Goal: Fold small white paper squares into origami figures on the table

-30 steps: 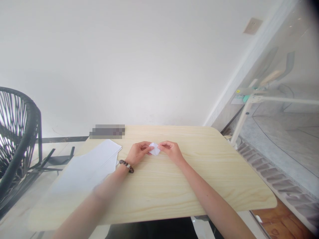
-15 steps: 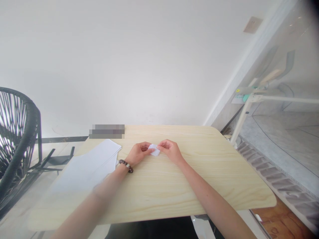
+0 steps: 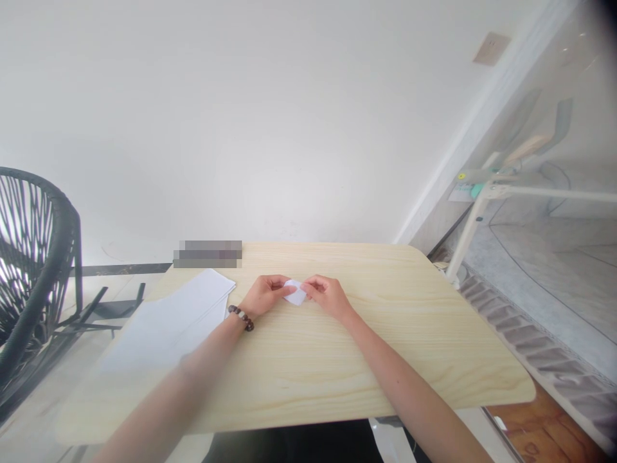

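A small folded piece of white paper point(image 3: 295, 293) lies between my two hands on the light wooden table point(image 3: 308, 366), a little beyond its middle. My left hand point(image 3: 263, 296), with a bead bracelet point(image 3: 241, 317) at the wrist, pinches the paper's left edge with curled fingers. My right hand point(image 3: 326, 294) pinches its right edge the same way. Both hands rest low on the tabletop, nearly touching each other.
A stack of white paper sheets point(image 3: 168, 321) lies at the table's left. A black wire chair point(image 3: 33, 257) stands left of the table. A white-framed stand point(image 3: 482, 199) is at the right, by the wall. A blurred patch point(image 3: 207, 253) sits at the table's far edge.
The folded paper has shifted slightly left and looks flatter and smaller. Both hands have closed in over it and lowered toward the table.
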{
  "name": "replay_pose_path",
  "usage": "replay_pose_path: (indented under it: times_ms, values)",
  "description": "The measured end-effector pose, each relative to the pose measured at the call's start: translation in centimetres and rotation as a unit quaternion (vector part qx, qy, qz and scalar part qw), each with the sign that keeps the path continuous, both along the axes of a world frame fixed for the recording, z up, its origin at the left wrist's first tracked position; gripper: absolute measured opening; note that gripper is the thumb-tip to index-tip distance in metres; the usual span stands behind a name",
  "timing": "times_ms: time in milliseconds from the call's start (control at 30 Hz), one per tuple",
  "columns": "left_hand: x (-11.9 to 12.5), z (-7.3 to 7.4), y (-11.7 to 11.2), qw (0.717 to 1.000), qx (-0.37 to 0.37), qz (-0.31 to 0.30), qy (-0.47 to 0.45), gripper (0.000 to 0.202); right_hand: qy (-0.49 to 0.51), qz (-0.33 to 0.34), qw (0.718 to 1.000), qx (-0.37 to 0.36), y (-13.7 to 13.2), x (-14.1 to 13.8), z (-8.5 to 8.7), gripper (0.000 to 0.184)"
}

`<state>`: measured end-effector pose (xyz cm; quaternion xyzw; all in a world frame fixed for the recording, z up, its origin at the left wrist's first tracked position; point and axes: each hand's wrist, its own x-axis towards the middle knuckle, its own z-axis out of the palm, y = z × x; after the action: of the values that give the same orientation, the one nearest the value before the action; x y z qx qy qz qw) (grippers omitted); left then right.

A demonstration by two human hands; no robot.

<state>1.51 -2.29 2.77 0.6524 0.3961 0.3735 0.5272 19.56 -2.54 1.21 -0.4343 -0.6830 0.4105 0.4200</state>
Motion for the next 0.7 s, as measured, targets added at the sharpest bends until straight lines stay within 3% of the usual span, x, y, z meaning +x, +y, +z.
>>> replay_pose_path:
  times_ms: [433,700]
  values:
    - [0.5,0.64,-0.36,0.999,0.024,0.023,0.025,0.03,0.006,-0.004,1.0,-0.003,0.06,0.07,0.02,0.025]
    - [0.22,0.52,-0.12,1.0,-0.018,0.007,-0.011,0.027,-0.005,0.032,0.999,0.0,0.03,0.36,0.28,0.026]
